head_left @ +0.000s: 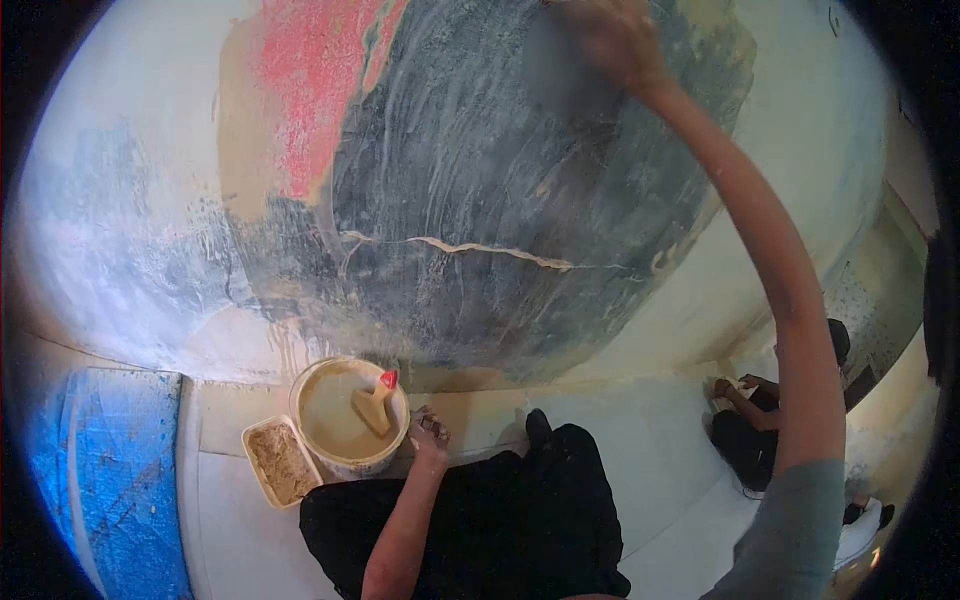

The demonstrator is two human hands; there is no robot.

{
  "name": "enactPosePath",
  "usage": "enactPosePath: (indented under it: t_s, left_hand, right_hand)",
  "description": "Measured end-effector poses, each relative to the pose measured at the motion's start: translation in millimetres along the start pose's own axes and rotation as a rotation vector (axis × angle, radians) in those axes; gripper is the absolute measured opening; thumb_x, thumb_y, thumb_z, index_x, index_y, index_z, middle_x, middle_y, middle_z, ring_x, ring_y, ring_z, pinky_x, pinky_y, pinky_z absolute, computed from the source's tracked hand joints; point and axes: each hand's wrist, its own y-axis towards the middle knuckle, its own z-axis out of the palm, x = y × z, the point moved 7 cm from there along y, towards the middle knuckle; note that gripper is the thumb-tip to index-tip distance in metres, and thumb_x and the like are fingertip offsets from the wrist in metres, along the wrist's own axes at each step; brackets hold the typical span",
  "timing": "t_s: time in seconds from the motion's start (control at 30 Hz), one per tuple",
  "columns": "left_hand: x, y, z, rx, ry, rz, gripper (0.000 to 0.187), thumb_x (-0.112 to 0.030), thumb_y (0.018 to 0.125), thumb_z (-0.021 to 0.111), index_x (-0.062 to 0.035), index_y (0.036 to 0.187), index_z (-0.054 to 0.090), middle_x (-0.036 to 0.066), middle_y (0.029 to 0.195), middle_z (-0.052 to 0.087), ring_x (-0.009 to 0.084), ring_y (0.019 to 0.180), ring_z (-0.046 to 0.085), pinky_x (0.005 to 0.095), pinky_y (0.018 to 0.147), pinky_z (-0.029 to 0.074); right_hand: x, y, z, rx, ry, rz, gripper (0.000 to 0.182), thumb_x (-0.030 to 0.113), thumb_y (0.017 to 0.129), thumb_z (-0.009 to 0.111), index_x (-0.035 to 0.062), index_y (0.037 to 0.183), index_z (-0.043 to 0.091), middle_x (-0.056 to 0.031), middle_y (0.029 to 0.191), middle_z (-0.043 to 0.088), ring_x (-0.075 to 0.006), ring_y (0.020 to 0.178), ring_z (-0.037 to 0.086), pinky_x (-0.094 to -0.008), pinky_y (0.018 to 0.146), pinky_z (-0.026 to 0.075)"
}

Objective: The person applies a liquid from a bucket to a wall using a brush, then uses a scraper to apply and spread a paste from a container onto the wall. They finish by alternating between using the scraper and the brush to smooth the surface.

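My right hand (612,40) is raised to the top of the dark grey patch (450,170) on the wall. It is blurred, and a greyish blurred shape lies just below and left of it; what it holds cannot be made out. Low down, my left hand (430,430) is beside the right rim of a round bucket (350,462), its fingers partly curled. Pale liquid fills the bucket, and a brush (374,408) with a red tip leans in it. A thin cracked line (480,247) crosses the dark patch.
A rectangular tub (282,465) of brownish material stands left of the bucket. Blue sheeting (130,490) covers the floor at the left. Another person (748,430) crouches at the right, with part of a further person (860,525) below. Pink-red paint (312,90) marks the wall's upper left.
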Motion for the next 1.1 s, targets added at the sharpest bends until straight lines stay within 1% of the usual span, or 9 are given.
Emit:
enactPosePath:
  t_s: [0.17,0.23,0.43,0.53,0.63,0.83,0.97,1.03,1.1]
  left_hand:
    - [6.2,-5.2,6.5,0.04,0.0,-0.01,0.024,-0.037,0.089,0.045,-0.0147,0.096,0.053,-0.001,0.07,0.048,0.0151,0.049,0.042,0.0281,0.043,0.035]
    - [0.6,-8.2,9.1,-0.012,-0.023,-0.021,0.03,-0.04,0.091,0.042,-0.0132,0.094,0.055,0.0,0.067,0.049,0.0159,0.048,0.043,0.0284,0.042,0.036]
    - [5.6,5.2,-10.0,-0.017,-0.028,-0.007,0.035,-0.043,0.091,0.042,-0.0115,0.093,0.056,0.0,0.067,0.05,0.0168,0.048,0.043,0.0301,0.041,0.035]
    - [6.4,15.5,-4.9,-0.018,-0.042,-0.004,0.034,-0.043,0.091,0.042,-0.0111,0.095,0.055,0.0,0.068,0.05,0.0177,0.048,0.043,0.0314,0.042,0.035]
    - [13.7,6.0,-4.9,-0.015,-0.013,0.009,0.032,-0.04,0.091,0.042,-0.0109,0.095,0.054,0.0,0.067,0.05,0.018,0.048,0.044,0.0313,0.041,0.036]
    - [3.0,7.8,-0.9,-0.019,-0.039,-0.043,0.027,-0.037,0.09,0.044,-0.0122,0.095,0.054,-0.001,0.065,0.05,0.0167,0.047,0.044,0.0307,0.039,0.036]
    - [8.7,7.8,-7.3,-0.006,0.008,-0.02,0.027,-0.038,0.09,0.044,-0.013,0.094,0.055,-0.001,0.065,0.05,0.0163,0.046,0.044,0.0311,0.038,0.035]
    - [-2.5,0.7,-4.5,-0.024,-0.002,-0.032,0.028,-0.039,0.091,0.043,-0.0131,0.093,0.055,-0.001,0.065,0.051,0.016,0.047,0.044,0.0306,0.039,0.036]
    - [7.9,-0.9,-7.2,-0.055,-0.017,-0.091,0.03,-0.04,0.092,0.042,-0.0132,0.092,0.055,-0.001,0.066,0.051,0.0157,0.047,0.044,0.03,0.041,0.037]
  right_hand:
    - [-24.1,6.5,-15.1,0.001,-0.165,0.172,0.011,-0.004,0.076,0.051,0.0006,0.071,0.043,-0.0145,0.071,0.043,-0.0302,0.066,0.045,-0.0378,0.064,0.037]
    - [20.8,-6.7,-1.0,0.146,0.066,-0.223,0.011,-0.003,0.077,0.052,-0.0003,0.071,0.043,-0.0136,0.07,0.043,-0.0291,0.066,0.045,-0.0382,0.064,0.037]
    - [-31.1,6.3,-15.4,-0.081,-0.224,0.311,0.012,0.002,0.074,0.06,0.0009,0.074,0.047,-0.0159,0.072,0.046,-0.0319,0.074,0.05,-0.0392,0.069,0.039]
    - [3.5,3.9,-4.1,0.107,0.008,-0.19,0.011,-0.002,0.075,0.056,-0.0001,0.074,0.045,-0.0138,0.071,0.047,-0.0303,0.07,0.05,-0.0404,0.066,0.04]
    - [-40.7,14.4,-15.4,-0.113,-0.164,0.222,0.012,-0.005,0.071,0.054,0.0005,0.073,0.044,-0.0135,0.071,0.046,-0.0295,0.07,0.05,-0.0391,0.065,0.04]
    - [14.9,15.5,-5.9,0.1,0.086,-0.126,0.012,-0.003,0.076,0.053,0.0018,0.072,0.043,-0.0115,0.07,0.045,-0.0266,0.064,0.045,-0.0349,0.061,0.039]
    - [-10.4,8.4,-1.2,-0.041,-0.005,0.284,0.013,-0.004,0.074,0.055,0.0025,0.072,0.044,-0.0117,0.07,0.045,-0.0263,0.069,0.046,-0.0354,0.062,0.04]
    - [30.5,8.8,6.5,0.11,0.075,-0.272,0.011,-0.003,0.076,0.053,0.0014,0.071,0.044,-0.0125,0.069,0.045,-0.0249,0.067,0.046,-0.0344,0.062,0.039]
    - [9.0,27.7,-2.2,0.142,0.124,-0.32,0.01,-0.003,0.076,0.053,0.0005,0.071,0.045,-0.0141,0.07,0.046,-0.0257,0.068,0.047,-0.0355,0.063,0.039]
